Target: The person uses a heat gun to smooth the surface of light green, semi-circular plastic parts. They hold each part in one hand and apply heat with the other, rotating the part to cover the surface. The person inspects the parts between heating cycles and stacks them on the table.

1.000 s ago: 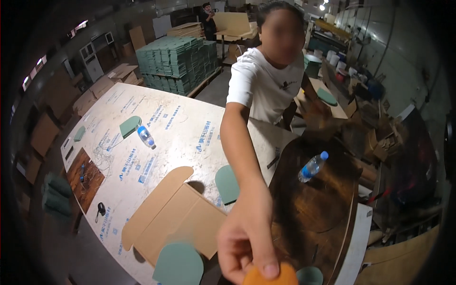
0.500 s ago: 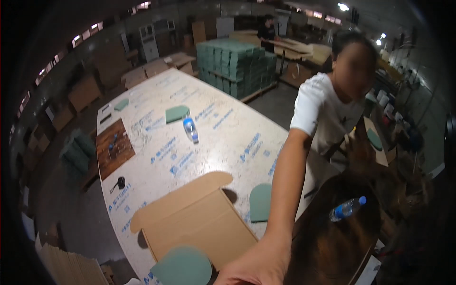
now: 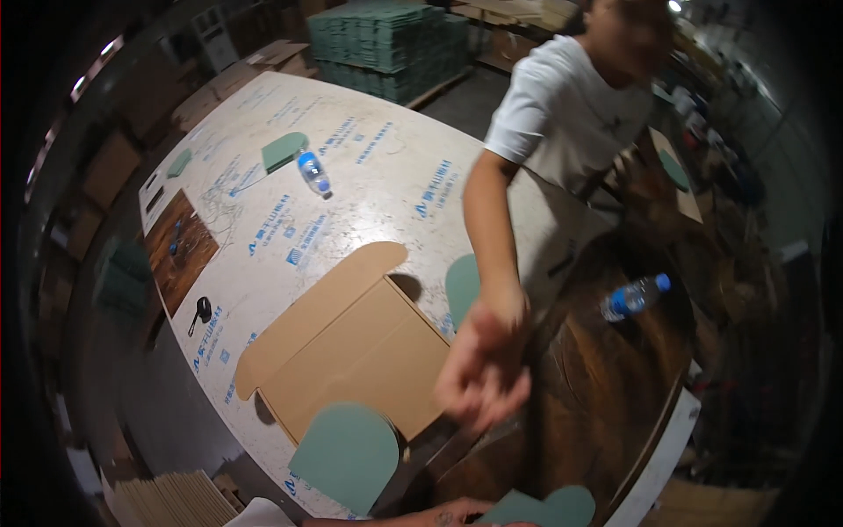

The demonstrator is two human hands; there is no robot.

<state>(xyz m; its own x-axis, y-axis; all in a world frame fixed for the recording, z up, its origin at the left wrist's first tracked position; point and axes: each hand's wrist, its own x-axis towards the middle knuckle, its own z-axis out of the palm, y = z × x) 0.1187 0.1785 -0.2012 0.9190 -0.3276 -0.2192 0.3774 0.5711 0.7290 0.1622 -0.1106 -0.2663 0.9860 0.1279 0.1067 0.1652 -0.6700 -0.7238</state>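
Observation:
At the bottom edge my left hand (image 3: 443,513) reaches in from the left, cut off by the picture's rim. Its fingers close on the edge of a green board (image 3: 540,511) with a rounded outline, also partly cut off. My right hand does not show. Just beyond, a green round-topped board (image 3: 347,457) overlaps the near corner of a brown cardboard box (image 3: 351,351), which lies unfolded with its flap spread away from me. A co-worker's bare hand (image 3: 487,369), blurred and with fingers apart, hangs above the box's right side.
The white printed table (image 3: 378,211) carries another green board (image 3: 285,151), a water bottle (image 3: 313,173) and a black tape measure (image 3: 204,309). A second bottle (image 3: 636,297) lies on the dark brown surface (image 3: 606,378) at right. Cardboard sheets (image 3: 171,502) stand lower left.
The view has tipped downward. The co-worker's hand has drawn back from the bottom edge. My left hand and the green board in it have come into view.

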